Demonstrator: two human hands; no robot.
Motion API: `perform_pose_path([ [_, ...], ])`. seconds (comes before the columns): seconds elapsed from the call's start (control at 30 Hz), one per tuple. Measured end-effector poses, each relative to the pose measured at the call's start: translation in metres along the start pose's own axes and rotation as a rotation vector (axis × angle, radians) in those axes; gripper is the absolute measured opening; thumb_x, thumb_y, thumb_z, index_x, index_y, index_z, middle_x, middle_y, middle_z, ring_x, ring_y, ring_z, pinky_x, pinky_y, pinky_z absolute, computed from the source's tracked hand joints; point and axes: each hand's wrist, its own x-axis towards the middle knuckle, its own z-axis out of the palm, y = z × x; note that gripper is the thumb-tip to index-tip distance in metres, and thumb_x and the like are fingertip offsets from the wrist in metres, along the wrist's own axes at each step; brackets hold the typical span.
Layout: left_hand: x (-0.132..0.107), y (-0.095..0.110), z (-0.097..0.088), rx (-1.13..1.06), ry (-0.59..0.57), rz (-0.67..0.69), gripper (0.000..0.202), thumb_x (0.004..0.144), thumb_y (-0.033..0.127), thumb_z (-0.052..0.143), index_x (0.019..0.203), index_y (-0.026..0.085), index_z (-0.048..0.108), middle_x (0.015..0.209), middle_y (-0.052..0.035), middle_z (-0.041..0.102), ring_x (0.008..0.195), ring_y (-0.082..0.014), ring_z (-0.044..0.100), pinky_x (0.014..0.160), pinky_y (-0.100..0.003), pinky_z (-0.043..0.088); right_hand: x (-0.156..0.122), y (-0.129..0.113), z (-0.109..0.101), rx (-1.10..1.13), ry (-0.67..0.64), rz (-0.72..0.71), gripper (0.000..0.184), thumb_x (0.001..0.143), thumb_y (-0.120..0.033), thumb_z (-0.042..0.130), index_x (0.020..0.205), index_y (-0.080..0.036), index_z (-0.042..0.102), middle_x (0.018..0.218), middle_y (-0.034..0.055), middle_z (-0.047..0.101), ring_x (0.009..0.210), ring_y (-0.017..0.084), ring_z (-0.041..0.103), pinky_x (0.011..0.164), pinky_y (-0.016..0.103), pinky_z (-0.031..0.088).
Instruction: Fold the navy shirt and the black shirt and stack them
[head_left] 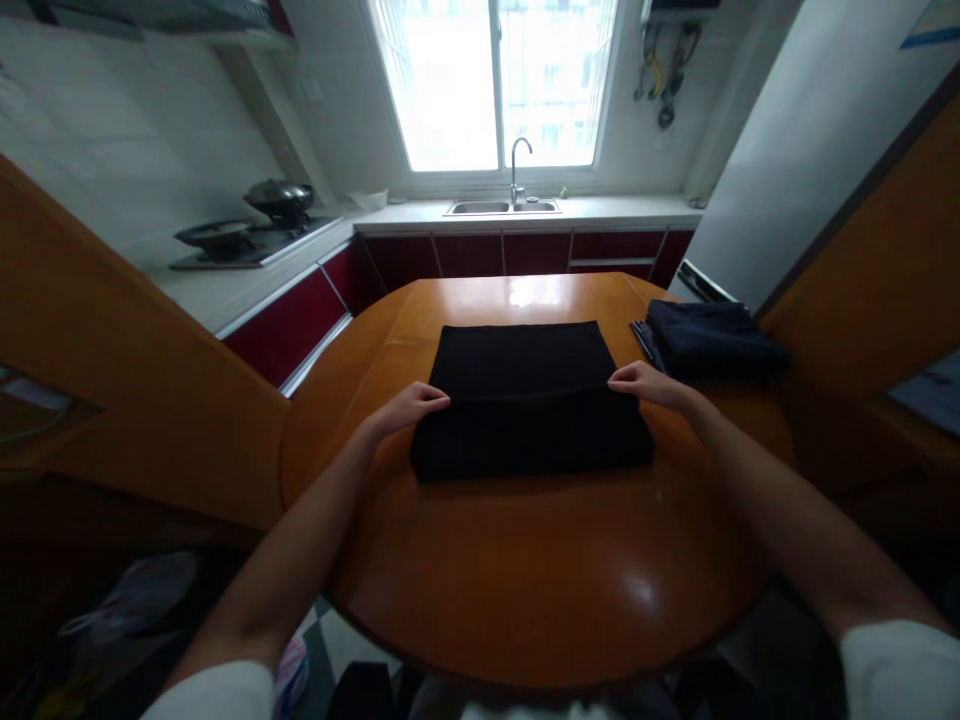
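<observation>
A black cloth (pixel 532 435), perhaps a folded garment, lies on the wooden table (pixel 540 570). Its near part is doubled over, and the folded edge runs across the middle between my hands. At the left end of that edge my left hand (pixel 414 403) pinches the cloth between thumb and fingers. My right hand (pixel 646 384) pinches the same edge at its right end. The far part of the cloth lies flat behind the edge. What kind of garment it is does not show.
A stack of folded dark clothes (pixel 709 340) sits at the table's right side. Beyond the table are a counter with a sink (pixel 480 208) and faucet (pixel 516 165). A stove (pixel 259 245) with pans stands at the left, a pale fridge (pixel 795 140) at the right.
</observation>
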Motion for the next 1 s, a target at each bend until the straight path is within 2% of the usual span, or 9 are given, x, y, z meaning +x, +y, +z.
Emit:
perform_pose_path([
  [0.1, 0.019, -0.009, 0.001, 0.039, 0.041, -0.012, 0.046, 0.081, 0.059, 0.063, 0.081, 0.015, 0.076, 0.068, -0.0011, 0.065, 0.060, -0.0144, 0.054, 0.056, -0.023, 0.040, 0.022, 0.012, 0.008, 0.021, 0.030, 0.093, 0.050, 0.065, -0.062, 0.075, 0.075, -0.013, 0.071, 0.058, -0.0013, 0.055, 0.050, 0.011, 0.047, 0.044, 0.024, 0.039],
  [0.17, 0.026, -0.015, 0.004, 0.040, 0.109, 0.004, 0.045, 0.079, 0.058, 0.065, 0.085, 0.016, 0.078, 0.077, -0.0036, 0.072, 0.068, -0.0179, 0.062, 0.063, -0.026, 0.046, 0.029, 0.016, 0.014, 0.005, 0.077, 0.105, 0.048, 0.065, -0.061, 0.075, 0.075, -0.014, 0.072, 0.057, -0.0015, 0.055, 0.050, 0.011, 0.046, 0.044, 0.024, 0.039],
  [0.27, 0.032, -0.023, 0.008, 0.027, 0.223, 0.024, 0.044, 0.074, 0.057, 0.068, 0.088, 0.017, 0.079, 0.089, -0.0069, 0.076, 0.083, -0.0231, 0.069, 0.077, -0.031, 0.052, 0.033, 0.021, 0.018, -0.046, 0.170, 0.050, 0.042, 0.069, -0.057, 0.073, 0.073, -0.015, 0.073, 0.061, 0.0011, 0.062, 0.056, 0.013, 0.052, 0.051, 0.025, 0.042],
  [0.37, 0.035, -0.028, 0.010, 0.039, 0.299, 0.041, 0.044, 0.075, 0.057, 0.067, 0.090, 0.017, 0.078, 0.093, -0.0082, 0.077, 0.088, -0.0252, 0.070, 0.083, -0.035, 0.053, 0.036, 0.024, 0.018, -0.091, 0.237, -0.006, 0.038, 0.072, -0.053, 0.071, 0.073, -0.015, 0.074, 0.069, 0.0046, 0.069, 0.065, 0.017, 0.059, 0.061, 0.028, 0.047],
  [0.7, 0.041, -0.033, 0.020, 0.104, 0.500, 0.042, 0.040, 0.083, 0.054, 0.062, 0.090, 0.018, 0.077, 0.094, -0.0089, 0.077, 0.089, -0.0264, 0.071, 0.086, -0.038, 0.054, 0.046, 0.039, 0.020, -0.117, 0.373, -0.029, 0.035, 0.077, -0.049, 0.062, 0.077, -0.016, 0.074, 0.078, 0.0087, 0.075, 0.074, 0.024, 0.067, 0.069, 0.033, 0.048],
  [1.0, 0.050, -0.042, 0.025, 0.105, 0.585, 0.021, 0.036, 0.084, 0.052, 0.065, 0.091, 0.019, 0.078, 0.096, -0.0092, 0.077, 0.092, -0.0275, 0.071, 0.088, -0.039, 0.054, 0.047, 0.041, 0.024, -0.124, 0.426, -0.032, 0.029, 0.079, -0.045, 0.063, 0.077, -0.018, 0.074, 0.079, 0.0089, 0.076, 0.075, 0.025, 0.069, 0.070, 0.033, 0.049],
])
